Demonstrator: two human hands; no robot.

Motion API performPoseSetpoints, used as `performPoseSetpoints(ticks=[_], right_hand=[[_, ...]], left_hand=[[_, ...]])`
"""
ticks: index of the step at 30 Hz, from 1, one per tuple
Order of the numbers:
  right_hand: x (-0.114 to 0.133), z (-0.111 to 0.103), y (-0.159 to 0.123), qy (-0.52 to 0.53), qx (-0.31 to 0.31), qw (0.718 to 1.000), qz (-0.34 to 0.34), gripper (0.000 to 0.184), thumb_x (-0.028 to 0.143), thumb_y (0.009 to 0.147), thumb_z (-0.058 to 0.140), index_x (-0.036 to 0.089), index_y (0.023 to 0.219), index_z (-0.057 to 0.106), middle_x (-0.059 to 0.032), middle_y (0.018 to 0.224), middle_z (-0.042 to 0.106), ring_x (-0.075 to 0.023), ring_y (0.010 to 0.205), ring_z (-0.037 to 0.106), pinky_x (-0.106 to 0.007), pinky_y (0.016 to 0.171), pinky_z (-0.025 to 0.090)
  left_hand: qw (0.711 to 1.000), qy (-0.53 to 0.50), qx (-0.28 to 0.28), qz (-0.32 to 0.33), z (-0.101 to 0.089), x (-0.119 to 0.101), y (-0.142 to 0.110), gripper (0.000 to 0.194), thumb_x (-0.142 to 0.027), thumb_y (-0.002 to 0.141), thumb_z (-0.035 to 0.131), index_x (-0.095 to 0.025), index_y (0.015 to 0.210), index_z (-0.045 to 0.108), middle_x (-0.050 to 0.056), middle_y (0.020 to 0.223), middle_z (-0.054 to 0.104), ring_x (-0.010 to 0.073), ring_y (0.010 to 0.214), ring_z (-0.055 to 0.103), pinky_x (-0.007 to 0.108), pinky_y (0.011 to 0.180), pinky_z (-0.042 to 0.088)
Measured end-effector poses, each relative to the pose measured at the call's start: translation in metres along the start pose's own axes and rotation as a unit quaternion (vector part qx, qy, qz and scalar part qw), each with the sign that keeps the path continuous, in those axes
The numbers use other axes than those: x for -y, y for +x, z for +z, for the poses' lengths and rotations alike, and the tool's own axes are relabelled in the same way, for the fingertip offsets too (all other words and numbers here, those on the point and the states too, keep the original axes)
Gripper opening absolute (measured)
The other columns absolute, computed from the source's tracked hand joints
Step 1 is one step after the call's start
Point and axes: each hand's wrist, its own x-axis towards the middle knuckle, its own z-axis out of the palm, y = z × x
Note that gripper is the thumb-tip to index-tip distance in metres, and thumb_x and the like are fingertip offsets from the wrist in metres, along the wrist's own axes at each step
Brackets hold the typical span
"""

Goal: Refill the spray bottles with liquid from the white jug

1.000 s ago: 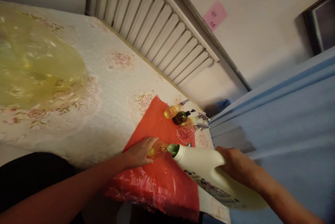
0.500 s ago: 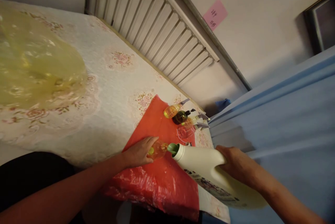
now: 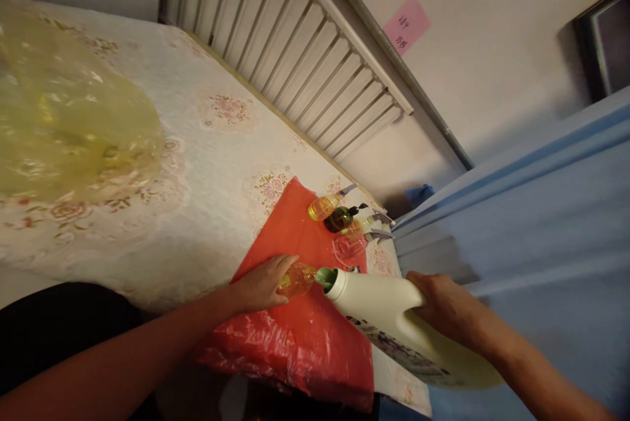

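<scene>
My right hand (image 3: 438, 303) is wrapped round the handle of a big cream jug (image 3: 378, 296) with a printed label. The jug is tipped so that its green pouring spout (image 3: 325, 278) meets the neck of a small clear bottle (image 3: 298, 280). Around the body of that bottle my left hand (image 3: 266, 286) is closed. Some yellowish liquid seems to be inside the bottle, though I cannot make out its level. Under both lies a red plastic sheet or bag (image 3: 315, 336).
Several small pump bottles stand behind, including a yellow one (image 3: 323, 208), a dark one (image 3: 339, 219) and a clear one (image 3: 350, 247). A yellow plastic bag (image 3: 79, 113) sits on the flowered tablecloth (image 3: 211, 178). A radiator (image 3: 295, 47) and blue curtain (image 3: 531, 211) border the table.
Both hands, the jug and the bottle stay almost in place. The yellowish patch in the small bottle looks a little different; otherwise the view has barely shifted.
</scene>
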Motion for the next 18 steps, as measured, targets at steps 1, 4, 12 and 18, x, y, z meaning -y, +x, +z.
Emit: performPoseSetpoints(ticks=[1, 4, 12, 18], right_hand=[[-0.0002, 0.0002, 0.0002, 0.001, 0.0, 1.0, 0.001, 0.013, 0.011, 0.072, 0.053, 0.018, 0.08, 0.059, -0.0058, 0.077, 0.071, -0.015, 0.067, 0.063, -0.022, 0.055, 0.032], [0.0, 0.0006, 0.0004, 0.004, 0.002, 1.0, -0.003, 0.013, 0.01, 0.072, 0.054, 0.018, 0.08, 0.059, -0.006, 0.077, 0.07, -0.0151, 0.067, 0.063, -0.022, 0.055, 0.032], [0.003, -0.0008, -0.0003, -0.003, 0.004, 1.0, 0.003, 0.013, 0.011, 0.071, 0.054, 0.019, 0.08, 0.059, -0.0069, 0.079, 0.071, -0.0165, 0.068, 0.064, -0.023, 0.056, 0.033], [0.0011, 0.0, 0.0005, -0.003, 0.003, 1.0, 0.001, 0.012, 0.013, 0.072, 0.053, 0.018, 0.08, 0.06, -0.0069, 0.079, 0.071, -0.0162, 0.068, 0.064, -0.023, 0.056, 0.033]], left_hand=[[1.0, -0.002, -0.001, 0.001, 0.0003, 0.0005, -0.0001, 0.084, -0.019, 0.07, 0.07, -0.02, 0.144, 0.031, 0.015, 0.145, 0.045, 0.0306, 0.136, 0.041, 0.047, 0.115, 0.034], [1.0, 0.001, 0.002, 0.0, 0.0009, 0.0021, -0.0005, 0.086, -0.018, 0.069, 0.07, -0.023, 0.145, 0.029, 0.013, 0.147, 0.044, 0.0305, 0.137, 0.041, 0.047, 0.114, 0.034], [1.0, -0.004, 0.006, -0.003, 0.0002, 0.0015, -0.0006, 0.087, -0.018, 0.069, 0.07, -0.022, 0.145, 0.028, 0.013, 0.147, 0.043, 0.0293, 0.138, 0.039, 0.045, 0.116, 0.032], [1.0, -0.002, 0.002, -0.003, 0.0019, 0.0031, -0.0006, 0.088, -0.017, 0.067, 0.07, -0.022, 0.145, 0.03, 0.012, 0.147, 0.043, 0.0286, 0.138, 0.039, 0.045, 0.116, 0.033]])
